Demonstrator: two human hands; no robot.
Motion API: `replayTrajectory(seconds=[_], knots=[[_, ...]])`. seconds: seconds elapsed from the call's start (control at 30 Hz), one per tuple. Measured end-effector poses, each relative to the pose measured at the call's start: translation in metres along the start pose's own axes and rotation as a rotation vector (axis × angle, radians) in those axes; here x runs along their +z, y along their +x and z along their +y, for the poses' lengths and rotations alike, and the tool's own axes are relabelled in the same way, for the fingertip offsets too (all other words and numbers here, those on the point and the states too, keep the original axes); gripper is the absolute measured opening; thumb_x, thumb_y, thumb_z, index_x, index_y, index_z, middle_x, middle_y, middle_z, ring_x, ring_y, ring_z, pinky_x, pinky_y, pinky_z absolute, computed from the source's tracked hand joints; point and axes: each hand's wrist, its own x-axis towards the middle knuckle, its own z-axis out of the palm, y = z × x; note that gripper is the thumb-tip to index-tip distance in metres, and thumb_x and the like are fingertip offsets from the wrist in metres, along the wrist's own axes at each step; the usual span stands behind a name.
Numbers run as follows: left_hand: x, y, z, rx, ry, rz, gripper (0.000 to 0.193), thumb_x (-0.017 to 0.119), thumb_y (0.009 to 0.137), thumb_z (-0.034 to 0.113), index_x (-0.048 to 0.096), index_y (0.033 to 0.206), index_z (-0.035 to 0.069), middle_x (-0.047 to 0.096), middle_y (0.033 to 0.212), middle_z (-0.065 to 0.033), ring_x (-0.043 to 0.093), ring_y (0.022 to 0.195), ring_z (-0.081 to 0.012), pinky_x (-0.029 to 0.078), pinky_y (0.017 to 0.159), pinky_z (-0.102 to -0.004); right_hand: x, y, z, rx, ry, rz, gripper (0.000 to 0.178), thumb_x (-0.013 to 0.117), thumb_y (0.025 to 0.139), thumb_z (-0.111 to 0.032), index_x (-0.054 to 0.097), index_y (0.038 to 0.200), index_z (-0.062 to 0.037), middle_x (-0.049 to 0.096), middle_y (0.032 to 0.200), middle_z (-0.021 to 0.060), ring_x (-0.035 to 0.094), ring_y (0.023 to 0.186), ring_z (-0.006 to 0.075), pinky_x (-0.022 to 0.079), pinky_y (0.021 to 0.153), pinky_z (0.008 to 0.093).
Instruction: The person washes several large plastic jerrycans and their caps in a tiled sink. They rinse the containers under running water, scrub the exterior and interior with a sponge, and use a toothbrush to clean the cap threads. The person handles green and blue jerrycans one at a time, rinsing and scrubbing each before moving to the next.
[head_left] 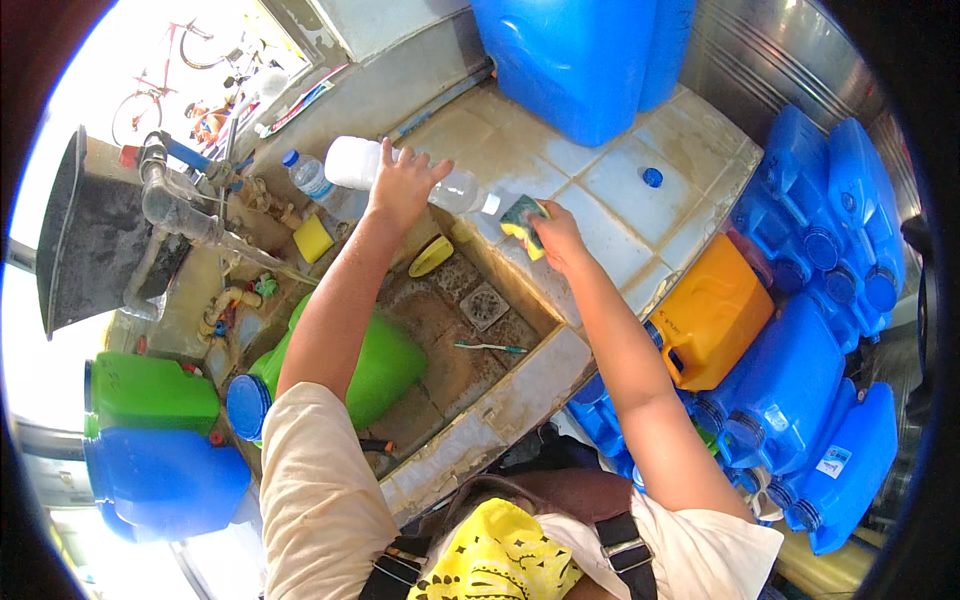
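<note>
My left hand [403, 187] is wrapped round a plastic bottle [459, 191], clear at the neck end and whitish at the base. The bottle lies nearly level, its white-tipped neck pointing right. Close to that tip, my right hand [562, 240] grips a green-and-yellow scouring sponge [521, 222]. I cannot tell whether the tip touches the sponge or whether anything flows. Below my left forearm, a green jug [375, 370] with a blue cap lies in the tiled basin [560, 370]. A yellow brush [431, 256] sits beside the basin wall.
Pipes and a tap [180, 200] stand at the left, near a small bottle [308, 175] and a yellow sponge [313, 240]. A toothbrush [490, 348] lies by the drain [484, 307]. A blue cap [652, 177] rests on the ledge. Blue jugs [785, 400] and an orange jug [715, 315] crowd the right.
</note>
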Motion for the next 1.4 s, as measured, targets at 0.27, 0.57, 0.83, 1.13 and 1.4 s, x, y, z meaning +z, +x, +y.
replayTrajectory(seconds=[0.27,0.57,0.83,1.13,1.4], knots=[[0.004,0.023,0.006,-0.541,-0.981,0.194,0.074,0.081,0.068,0.026,0.047,0.131,0.011,0.062,0.119,-0.0172,0.057,0.114,-0.0368,0.044,0.097,-0.0470,0.000,0.006,-0.023,-0.051,0.147,0.084,0.041,0.065,0.087,-0.007,0.045,0.122,0.0002,0.063,0.098,0.0190,0.066,0.071,0.0281,0.055,0.051,0.0370],[-0.012,0.069,0.068,-0.608,-1.345,0.215,0.103,0.087,0.061,0.032,0.030,0.142,0.003,0.050,0.135,-0.0227,0.051,0.125,-0.0359,0.041,0.105,-0.0428,-0.051,0.001,0.000,-0.153,-0.436,0.218,0.032,0.066,0.088,-0.028,0.064,0.108,-0.0020,0.067,0.097,0.0130,0.065,0.083,0.0205,0.051,0.073,0.0363],[-0.259,-0.232,-0.056,0.165,-1.475,0.240,0.046,0.062,0.090,0.023,0.054,0.132,0.007,0.059,0.128,-0.0155,0.055,0.119,-0.0267,0.043,0.102,-0.0386,-0.004,-0.051,-0.009,-0.869,-0.943,0.342,0.024,0.065,0.083,-0.022,0.068,0.104,-0.0106,0.067,0.093,0.0096,0.062,0.092,0.0309,0.050,0.079,0.0412],[-0.378,-0.402,-0.032,0.652,-1.012,-0.032,0.061,0.067,0.084,0.032,0.048,0.137,0.009,0.051,0.135,-0.0180,0.048,0.125,-0.0309,0.041,0.104,-0.0427,0.267,-0.068,0.008,-0.220,-0.434,-0.562,0.033,0.060,0.095,-0.035,0.067,0.093,-0.0030,0.062,0.071,0.0029,0.057,0.059,0.0117,0.047,0.055,0.0258],[-0.393,-0.483,-0.044,0.374,-0.920,0.037,0.074,0.071,0.079,0.040,0.044,0.141,0.011,0.044,0.141,-0.0203,0.042,0.131,-0.0347,0.039,0.106,-0.0464,0.393,-0.161,0.041,-0.811,-1.105,-0.858,0.056,0.061,0.086,-0.059,0.065,0.113,-0.0098,0.069,0.091,0.0106,0.066,0.089,0.0264,0.052,0.077,0.0400]])
